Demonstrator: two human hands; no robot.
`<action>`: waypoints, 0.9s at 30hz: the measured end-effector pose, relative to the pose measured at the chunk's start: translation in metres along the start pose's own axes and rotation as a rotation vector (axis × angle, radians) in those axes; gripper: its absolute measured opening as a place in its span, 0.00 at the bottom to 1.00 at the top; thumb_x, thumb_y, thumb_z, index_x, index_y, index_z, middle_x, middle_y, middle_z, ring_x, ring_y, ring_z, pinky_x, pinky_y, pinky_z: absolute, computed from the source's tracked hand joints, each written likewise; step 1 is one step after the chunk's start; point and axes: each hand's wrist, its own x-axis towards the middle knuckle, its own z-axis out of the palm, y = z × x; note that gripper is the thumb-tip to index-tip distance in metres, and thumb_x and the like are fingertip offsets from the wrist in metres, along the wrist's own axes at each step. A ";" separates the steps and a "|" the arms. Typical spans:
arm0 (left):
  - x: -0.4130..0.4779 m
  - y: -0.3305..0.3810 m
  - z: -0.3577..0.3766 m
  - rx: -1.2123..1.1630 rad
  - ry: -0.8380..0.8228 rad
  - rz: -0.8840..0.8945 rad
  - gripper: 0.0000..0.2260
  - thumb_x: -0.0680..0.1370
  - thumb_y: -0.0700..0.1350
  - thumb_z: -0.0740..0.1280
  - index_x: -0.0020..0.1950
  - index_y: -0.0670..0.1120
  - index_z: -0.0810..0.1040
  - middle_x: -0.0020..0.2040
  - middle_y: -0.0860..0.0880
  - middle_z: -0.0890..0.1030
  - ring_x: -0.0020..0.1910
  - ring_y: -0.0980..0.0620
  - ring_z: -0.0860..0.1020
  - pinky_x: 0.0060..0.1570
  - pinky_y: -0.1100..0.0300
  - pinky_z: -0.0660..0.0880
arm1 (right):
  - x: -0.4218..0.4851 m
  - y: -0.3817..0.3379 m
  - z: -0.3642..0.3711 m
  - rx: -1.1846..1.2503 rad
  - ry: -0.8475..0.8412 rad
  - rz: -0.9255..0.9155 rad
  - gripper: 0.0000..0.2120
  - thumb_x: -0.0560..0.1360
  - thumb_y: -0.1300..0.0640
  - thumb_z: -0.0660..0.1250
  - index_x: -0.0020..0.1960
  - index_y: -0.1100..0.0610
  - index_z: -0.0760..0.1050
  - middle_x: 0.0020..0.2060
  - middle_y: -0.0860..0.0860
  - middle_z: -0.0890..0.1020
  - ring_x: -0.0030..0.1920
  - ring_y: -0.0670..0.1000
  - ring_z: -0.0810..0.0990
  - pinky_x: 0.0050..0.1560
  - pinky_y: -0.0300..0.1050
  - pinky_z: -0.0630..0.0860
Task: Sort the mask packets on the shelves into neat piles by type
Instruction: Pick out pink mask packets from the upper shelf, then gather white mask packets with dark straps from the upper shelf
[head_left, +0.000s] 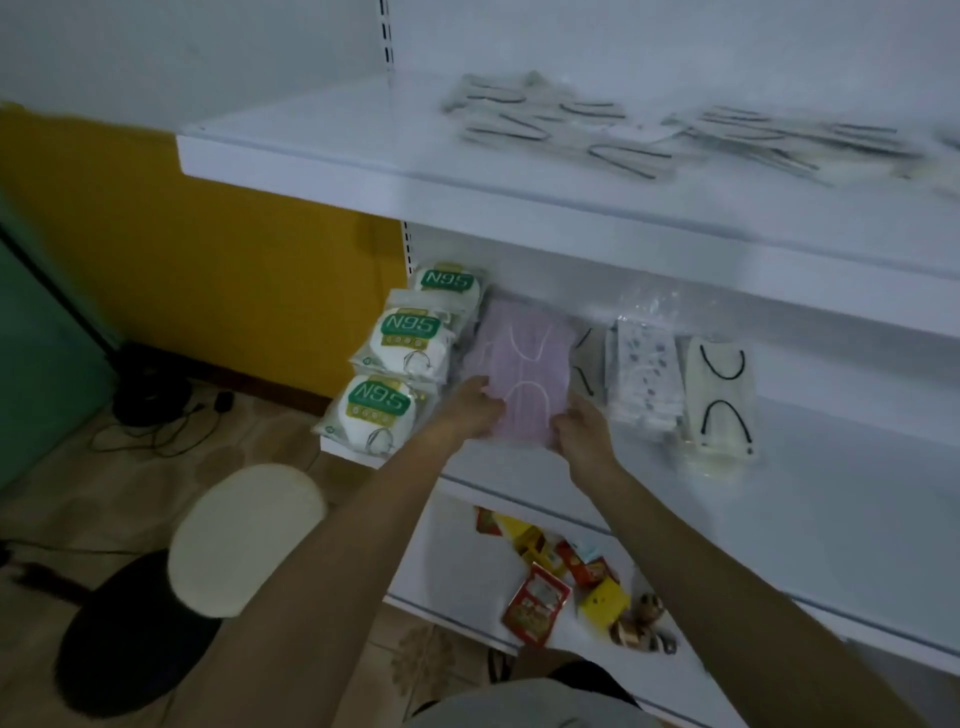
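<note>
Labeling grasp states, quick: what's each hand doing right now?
Left hand: grips the near left edge of the pink mask packet.
Right hand: grips the same packet's near right edge.

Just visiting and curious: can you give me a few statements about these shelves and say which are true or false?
1. The left hand and the right hand both hold the pink mask pile. True.
2. The N95 packets lie to the right of that pile. False: they lie to its left.
3. The top shelf holds nothing. False: loose mask packets lie scattered on it.
4. Red and yellow packets lie on the bottom shelf. True.
</note>
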 end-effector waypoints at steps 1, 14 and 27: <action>0.015 0.002 0.001 0.020 0.032 0.019 0.23 0.77 0.32 0.59 0.72 0.40 0.61 0.61 0.41 0.72 0.49 0.48 0.74 0.38 0.67 0.71 | 0.019 -0.004 0.001 -0.037 -0.001 -0.006 0.18 0.70 0.72 0.53 0.51 0.57 0.74 0.37 0.55 0.75 0.36 0.52 0.73 0.36 0.44 0.72; 0.158 -0.011 -0.003 0.668 0.313 0.203 0.18 0.77 0.32 0.58 0.68 0.37 0.68 0.68 0.38 0.70 0.67 0.41 0.69 0.66 0.55 0.64 | 0.154 0.003 0.037 -0.368 -0.194 -0.006 0.21 0.80 0.61 0.57 0.71 0.63 0.60 0.59 0.55 0.71 0.62 0.54 0.68 0.57 0.38 0.69; 0.071 -0.006 -0.025 0.666 0.238 0.388 0.19 0.78 0.35 0.58 0.70 0.38 0.67 0.68 0.38 0.70 0.66 0.41 0.69 0.63 0.58 0.63 | 0.059 -0.023 0.011 -0.529 -0.310 -0.232 0.30 0.78 0.67 0.58 0.76 0.62 0.48 0.75 0.57 0.52 0.75 0.53 0.54 0.70 0.39 0.53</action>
